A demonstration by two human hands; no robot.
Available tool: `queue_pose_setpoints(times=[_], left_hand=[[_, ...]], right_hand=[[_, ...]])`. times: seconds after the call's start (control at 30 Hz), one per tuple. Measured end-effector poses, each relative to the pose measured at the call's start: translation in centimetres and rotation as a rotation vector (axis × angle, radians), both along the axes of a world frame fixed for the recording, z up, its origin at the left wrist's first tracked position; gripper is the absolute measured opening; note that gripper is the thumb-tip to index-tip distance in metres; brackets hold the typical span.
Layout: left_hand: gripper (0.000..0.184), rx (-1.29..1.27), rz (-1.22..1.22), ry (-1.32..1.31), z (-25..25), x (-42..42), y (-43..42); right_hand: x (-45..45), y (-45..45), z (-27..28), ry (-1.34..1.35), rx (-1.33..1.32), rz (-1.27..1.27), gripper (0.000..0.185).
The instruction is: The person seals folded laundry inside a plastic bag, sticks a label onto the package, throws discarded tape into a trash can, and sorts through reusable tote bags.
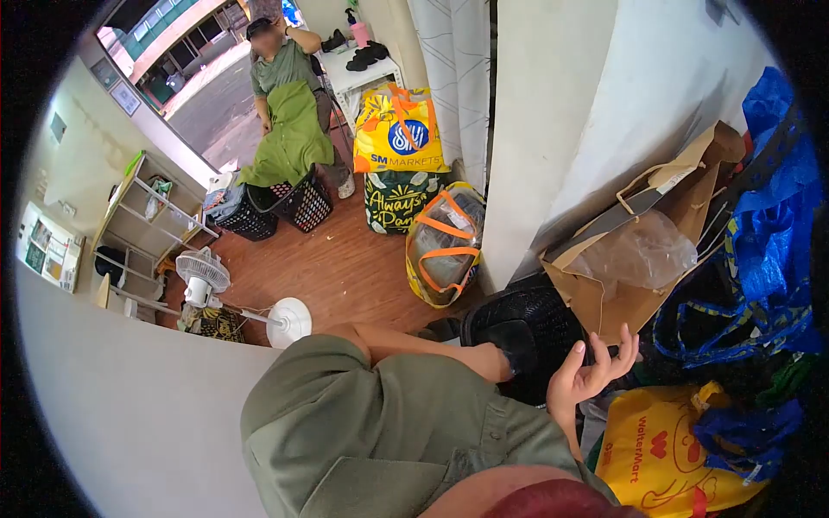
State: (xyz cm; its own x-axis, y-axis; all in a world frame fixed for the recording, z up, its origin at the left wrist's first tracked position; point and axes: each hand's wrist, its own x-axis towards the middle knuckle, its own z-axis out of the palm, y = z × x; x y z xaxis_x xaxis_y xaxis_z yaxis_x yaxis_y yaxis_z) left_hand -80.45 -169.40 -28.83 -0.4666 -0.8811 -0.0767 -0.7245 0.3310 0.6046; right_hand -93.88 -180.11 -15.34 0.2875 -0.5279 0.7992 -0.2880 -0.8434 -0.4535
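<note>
My left forearm reaches across to a black woven basket (557, 302). Beyond the wrist, my left hand is hidden among dark material in the basket, so its grip cannot be made out. My right hand (594, 371) is raised beside the basket, fingers spread, holding nothing. Just above it leans a large brown paper bag (604, 324) with crumpled clear plastic (643, 250) inside. Below and to the right of my right hand lies a yellow bag (626, 466) with red print.
Blue bags (777, 216) hang at right. Filled shopping bags (397, 142) stand by the curtain. Another person (289, 65) sits with green cloth (298, 129) over laundry baskets (302, 203). A white fan (203, 272) and shelf (142, 216) are left.
</note>
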Motion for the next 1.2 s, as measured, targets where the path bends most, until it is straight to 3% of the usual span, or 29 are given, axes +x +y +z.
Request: queue_pose_setpoints(times=[0.03, 0.13, 0.27, 0.33, 0.37, 0.43, 0.5, 0.63, 0.7, 0.77, 0.83, 0.9, 1.2], left_hand=[[0.025, 0.041, 0.057, -0.116, -0.2, 0.2, -0.2], [0.024, -0.001, 0.009, -0.057, -8.0, -1.3, 1.3], [0.023, -0.213, -0.113, 0.236, 1.8, -1.8, -0.6], [0.020, 0.067, -0.067, 0.190, 7.8, -2.8, -1.4], [0.020, 0.067, -0.066, 0.185, 8.3, -2.6, -2.1], [0.023, 0.029, -0.318, -0.001, 8.9, -2.7, -3.2], [0.027, 0.027, -0.205, 0.132, 11.7, -1.6, -2.8], [0.034, 0.275, -0.346, 0.476, 16.1, 1.8, -4.1], [0.041, 0.397, -0.405, 0.602, 17.3, 1.2, -3.3], [0.065, 0.163, -0.624, 0.830, 17.5, -0.6, -2.0], [0.083, 0.226, -0.831, 0.710, 15.4, -2.6, -0.9], [0.085, 0.335, -0.828, 0.684, 15.5, -2.6, -0.7], [0.071, 0.183, -0.796, 0.697, 19.4, -0.1, -0.9]], right_hand=[[0.0, 0.1, 0.0, -0.005, 0.008, 0.003, 0.016], [-0.2, 0.4, 0.0, 0.000, 0.005, 0.012, 0.015], [0.1, 0.9, -0.1, -0.024, 0.004, 0.039, 0.014], [-0.1, 1.3, -0.1, -0.016, -0.031, 0.077, 0.014], [0.0, 1.3, -0.1, -0.021, -0.032, 0.078, 0.014], [-0.1, 1.5, 0.0, -0.055, -0.049, 0.090, 0.013], [-0.4, 1.4, 0.1, -0.078, -0.036, 0.092, 0.012], [-1.3, 1.1, 0.2, -0.132, 0.092, 0.133, 0.009], [-1.5, 1.1, 0.2, -0.131, 0.071, 0.097, 0.009], [-1.7, 0.7, -0.7, -0.181, 0.081, 0.143, 0.010], [-1.5, 0.8, -0.4, -0.181, 0.074, 0.154, 0.012], [-1.6, 1.0, -0.4, -0.120, 0.133, 0.187, 0.011], [-1.6, 1.2, 0.3, -0.086, 0.182, 0.210, 0.009]])
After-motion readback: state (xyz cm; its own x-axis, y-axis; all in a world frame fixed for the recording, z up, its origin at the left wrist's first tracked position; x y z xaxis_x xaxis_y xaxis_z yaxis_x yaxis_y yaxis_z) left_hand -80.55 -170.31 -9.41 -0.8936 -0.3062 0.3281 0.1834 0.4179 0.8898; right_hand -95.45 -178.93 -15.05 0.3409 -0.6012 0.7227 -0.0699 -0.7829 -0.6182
